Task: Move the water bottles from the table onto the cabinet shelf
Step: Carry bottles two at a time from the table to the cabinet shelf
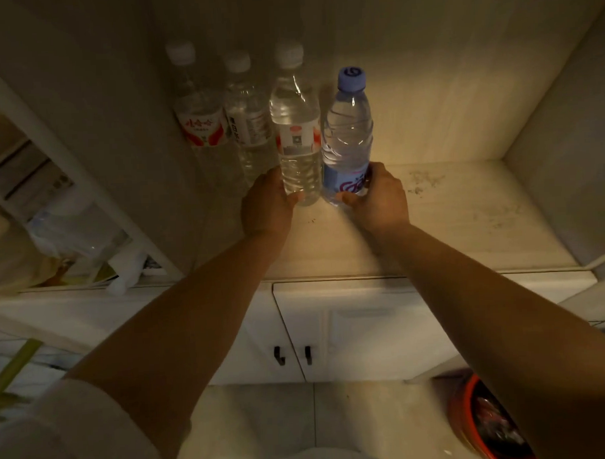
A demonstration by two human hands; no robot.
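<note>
Standing upright on the cabinet shelf (448, 224), two bottles are held low on their bodies, one in each hand. The clear bottle with the white cap (295, 126) is gripped near its base by the left hand (267, 206), whose fingers are curled round its left and far side while the thumb lies across its front. The blue-capped bottle (347, 138) is gripped over its label by the right hand (379, 199), the fingers wrapped behind it and the thumb laid along the front near the base. The low hold is probably chosen so that each base can be set flat and steadied. The two bottles are kept touching or nearly so, and it can be judged that a tidy row is being built beside the red-labelled bottle (201, 123) and the clear bottle behind it (247, 118), which stand against the shelf's left wall.

Whether the bases are fully resting on the shelf cannot be told, since they are partly covered by the thumbs. Most of the fingers are hidden behind the bottles. The two rear bottles are dim and their lower parts are hard to make out. No counter is shown, so any bottles left to carry cannot be counted. The lower doors (349, 327) are seen closed, and a red bin (468, 409) is cut off at the edge.
</note>
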